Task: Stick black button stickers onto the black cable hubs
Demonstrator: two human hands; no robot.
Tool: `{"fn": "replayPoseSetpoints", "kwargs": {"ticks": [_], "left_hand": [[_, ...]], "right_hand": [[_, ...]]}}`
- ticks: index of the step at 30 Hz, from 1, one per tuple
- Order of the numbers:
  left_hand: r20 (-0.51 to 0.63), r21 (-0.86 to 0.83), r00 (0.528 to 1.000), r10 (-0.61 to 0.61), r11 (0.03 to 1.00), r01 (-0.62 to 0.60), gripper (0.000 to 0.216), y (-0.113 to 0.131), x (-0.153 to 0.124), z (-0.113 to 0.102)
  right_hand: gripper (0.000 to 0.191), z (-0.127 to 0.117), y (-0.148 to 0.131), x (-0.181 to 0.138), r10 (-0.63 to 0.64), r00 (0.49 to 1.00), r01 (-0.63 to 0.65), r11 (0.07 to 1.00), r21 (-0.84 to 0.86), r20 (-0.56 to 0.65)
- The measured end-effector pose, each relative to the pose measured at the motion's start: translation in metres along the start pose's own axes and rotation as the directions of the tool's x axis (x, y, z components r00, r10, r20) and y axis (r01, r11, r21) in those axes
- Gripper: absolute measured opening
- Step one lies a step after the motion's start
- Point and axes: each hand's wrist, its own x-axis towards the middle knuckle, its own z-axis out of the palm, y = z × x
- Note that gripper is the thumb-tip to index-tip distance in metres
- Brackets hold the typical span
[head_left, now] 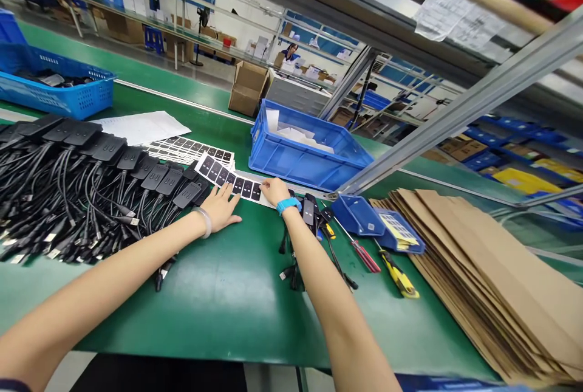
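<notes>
A white strip of black labels (235, 182) lies on the green table (218, 307) in front of me. My left hand (219, 208) rests flat with spread fingers, its fingertips on the strip's lower edge. At the strip's right end, the fingers of my right hand (274, 191) are pinched together on the label strip; whether a single label is lifted cannot be seen. More label sheets (189, 150) lie just behind. To the left, many black boxes with cables (157, 178) are piled in rows. A few similar black cabled boxes (308, 213) lie beside my right wrist.
A blue crate (296, 164) with papers stands behind the strip; a blue basket (59, 85) is at far left. Small blue bins (359, 216), red-handled screwdrivers (367, 257) and a yellow cutter (401, 276) lie right. Flat cardboard (492, 270) is stacked beside a metal post (437, 118).
</notes>
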Motion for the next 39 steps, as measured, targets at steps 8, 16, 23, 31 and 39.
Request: {"fn": "replayPoseSetpoints", "kwargs": {"ticks": [8, 16, 23, 31, 39], "left_hand": [[0.037, 0.155, 0.997, -0.072, 0.986, 0.065, 0.071, 0.004, -0.001, 0.0], [0.043, 0.201, 0.997, -0.071, 0.978, 0.061, 0.072, 0.007, -0.004, -0.005], [0.025, 0.215, 0.997, -0.071, 0.975, 0.064, 0.072, 0.005, -0.005, 0.0], [0.023, 0.223, 0.995, -0.099, 0.971, 0.092, 0.073, 0.01, -0.002, -0.008], [-0.138, 0.265, 0.936, -0.325, 0.898, 0.351, 0.034, 0.01, -0.036, -0.076]], "right_hand": [[0.034, 0.018, 0.013, -0.002, 0.012, 0.998, -0.009, 0.999, 0.049, -0.064], [0.026, 0.029, 0.007, -0.001, -0.007, 0.996, 0.016, 0.994, 0.106, -0.086], [0.011, 0.044, 0.016, 0.013, 0.021, 0.977, 0.035, 0.964, 0.263, -0.211], [0.018, 0.025, 0.029, 0.007, 0.189, 0.843, 0.16, 0.806, 0.57, -0.504], [0.029, -0.022, -0.008, -0.066, 0.287, 0.765, 0.377, 0.526, 0.762, -0.577]]}}
